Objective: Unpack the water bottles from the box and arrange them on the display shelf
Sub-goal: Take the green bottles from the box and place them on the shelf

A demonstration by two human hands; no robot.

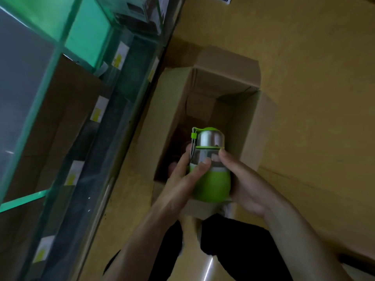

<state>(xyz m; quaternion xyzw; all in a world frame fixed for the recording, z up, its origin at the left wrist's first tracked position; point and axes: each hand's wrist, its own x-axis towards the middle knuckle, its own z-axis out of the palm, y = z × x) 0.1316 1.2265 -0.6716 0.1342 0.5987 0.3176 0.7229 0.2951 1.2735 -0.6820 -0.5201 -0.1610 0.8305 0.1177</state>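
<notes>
A small water bottle (211, 171) with a green lower sleeve, a clear middle and a steel cap with green trim is held above the open cardboard box (245, 126). My left hand (182, 179) grips its left side, fingers curled over the clear middle. My right hand (241, 179) grips its right side, with the thumb at the cap's base. The box stands on the yellowish floor with its flaps open; its inside is dark and what it holds is unclear. The glass display shelf (60, 122) with green-edged panes runs along the left.
Behind the glass, brown cartons (67, 118) and several white-and-yellow price tags (97, 112) line the shelf edges. Yellowish floor (314, 78) spreads to the right of the box. Dark trouser legs (233, 240) show at the bottom.
</notes>
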